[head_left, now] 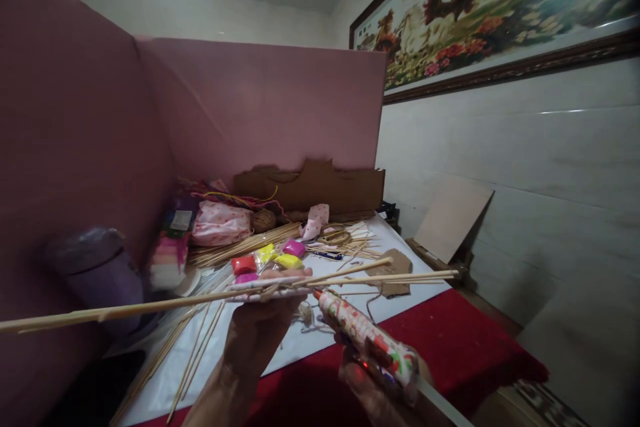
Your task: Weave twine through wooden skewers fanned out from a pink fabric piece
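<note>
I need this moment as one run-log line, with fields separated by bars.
left hand: holding thin sticks | right hand: holding glue gun | gun tip: close to sticks, contact unclear

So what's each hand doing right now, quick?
Left hand: closed around a bundle of thin sticks.
Right hand: closed around a patterned glue gun, nozzle pointing toward the sticks.

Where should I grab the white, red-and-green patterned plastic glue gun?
Probably its rear lower part, from the near right side, where the right hand holds it. The white, red-and-green patterned glue gun slants so its narrow orange tip points away, toward the long pale wooden sticks. Avoid the tip; it may be hot.
</note>
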`<state>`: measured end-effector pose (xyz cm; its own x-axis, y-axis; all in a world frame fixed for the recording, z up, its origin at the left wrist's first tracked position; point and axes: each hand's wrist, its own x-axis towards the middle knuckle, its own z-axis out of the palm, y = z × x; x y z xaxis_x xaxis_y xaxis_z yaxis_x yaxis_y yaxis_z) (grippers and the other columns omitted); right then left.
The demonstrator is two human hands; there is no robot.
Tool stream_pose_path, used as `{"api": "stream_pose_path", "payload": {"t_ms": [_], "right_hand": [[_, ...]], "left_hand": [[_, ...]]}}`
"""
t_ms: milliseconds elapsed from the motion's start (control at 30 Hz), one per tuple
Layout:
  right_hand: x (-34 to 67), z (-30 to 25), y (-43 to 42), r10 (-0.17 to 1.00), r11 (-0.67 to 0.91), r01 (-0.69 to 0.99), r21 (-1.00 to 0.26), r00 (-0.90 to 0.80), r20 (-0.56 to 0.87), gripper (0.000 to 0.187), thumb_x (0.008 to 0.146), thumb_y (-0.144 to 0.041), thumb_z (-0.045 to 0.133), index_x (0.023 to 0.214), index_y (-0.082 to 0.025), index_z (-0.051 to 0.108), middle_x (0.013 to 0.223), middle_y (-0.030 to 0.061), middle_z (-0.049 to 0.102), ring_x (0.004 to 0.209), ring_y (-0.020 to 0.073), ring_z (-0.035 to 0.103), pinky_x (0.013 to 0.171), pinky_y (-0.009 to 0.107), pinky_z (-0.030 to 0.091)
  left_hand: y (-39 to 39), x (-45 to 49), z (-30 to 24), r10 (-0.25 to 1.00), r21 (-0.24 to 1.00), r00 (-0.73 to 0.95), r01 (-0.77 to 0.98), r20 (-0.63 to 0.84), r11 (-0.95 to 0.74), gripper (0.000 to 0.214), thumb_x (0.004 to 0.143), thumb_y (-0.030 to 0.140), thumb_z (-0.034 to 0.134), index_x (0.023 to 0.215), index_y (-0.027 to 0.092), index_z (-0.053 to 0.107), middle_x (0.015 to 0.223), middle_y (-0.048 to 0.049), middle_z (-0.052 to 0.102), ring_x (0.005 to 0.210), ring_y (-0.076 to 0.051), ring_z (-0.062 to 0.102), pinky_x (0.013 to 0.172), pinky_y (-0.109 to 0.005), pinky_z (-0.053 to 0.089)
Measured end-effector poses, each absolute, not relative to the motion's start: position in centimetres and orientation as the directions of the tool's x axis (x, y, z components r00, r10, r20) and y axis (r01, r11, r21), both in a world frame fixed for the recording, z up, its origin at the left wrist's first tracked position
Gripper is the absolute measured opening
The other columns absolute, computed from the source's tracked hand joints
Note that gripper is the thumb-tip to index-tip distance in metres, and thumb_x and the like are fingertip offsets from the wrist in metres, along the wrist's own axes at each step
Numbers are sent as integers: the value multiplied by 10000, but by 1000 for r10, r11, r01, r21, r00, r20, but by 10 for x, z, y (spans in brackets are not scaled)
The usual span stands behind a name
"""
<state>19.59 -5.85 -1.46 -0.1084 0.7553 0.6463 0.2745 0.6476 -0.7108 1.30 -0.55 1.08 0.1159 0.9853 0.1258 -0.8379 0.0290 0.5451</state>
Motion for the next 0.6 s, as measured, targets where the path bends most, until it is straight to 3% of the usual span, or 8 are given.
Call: {"api": "stream_pose_path", "payload": {"t_ms": [167, 333, 433, 500, 600], "right_hand": [[198, -11, -60, 651, 749, 307, -588, -174, 739, 172, 774, -275, 569, 929, -202, 575, 647, 16, 624, 507, 148, 584, 495, 218, 500], [193, -7, -51, 371, 917, 256, -305, -267, 889, 272, 828, -282, 494, 1085, -196, 510, 1051, 139, 623, 923, 236, 615, 708, 280, 524], [185, -4, -48, 374, 911, 295, -290, -290, 881, 244, 861, -271, 418, 1056, -179, 533, 1265, 194, 489, 869, 208, 631, 685, 271, 524], [181, -2, -47, 389, 902, 317, -292, -306, 869, 237, 855, -266, 425, 1037, -169, 542, 1289, 207, 460, 845, 196, 635, 663, 262, 523], [178, 0, -48, 388, 897, 349, -271, -330, 860, 247, 848, -259, 421, 1036, -158, 545, 1282, 210, 467, 975, 230, 602, 711, 283, 519]], "left_hand": [[-6, 16, 14, 982, 535, 73, -844, 176, -33, 350, 606, -71, 480, 737, 171, 697, 790, -51, 714, 915, -246, 629, 850, -379, 490], [-7, 17, 14, 983, 536, 101, -844, 153, 3, 351, 581, -65, 496, 746, 176, 691, 772, -48, 713, 933, -277, 620, 901, -450, 448], [-9, 15, 11, 986, 543, 97, -839, 135, 9, 338, 563, -49, 526, 730, 198, 683, 753, -33, 714, 959, -283, 609, 905, -440, 447], [-9, 14, 8, 989, 543, 86, -840, 118, 8, 332, 539, -25, 553, 726, 219, 678, 740, -25, 714, 979, -297, 599, 895, -446, 455], [-8, 13, 5, 996, 540, 61, -841, 64, 17, 333, 508, -2, 583, 718, 244, 667, 704, -13, 710, 995, -315, 589, 880, -458, 465]]}}
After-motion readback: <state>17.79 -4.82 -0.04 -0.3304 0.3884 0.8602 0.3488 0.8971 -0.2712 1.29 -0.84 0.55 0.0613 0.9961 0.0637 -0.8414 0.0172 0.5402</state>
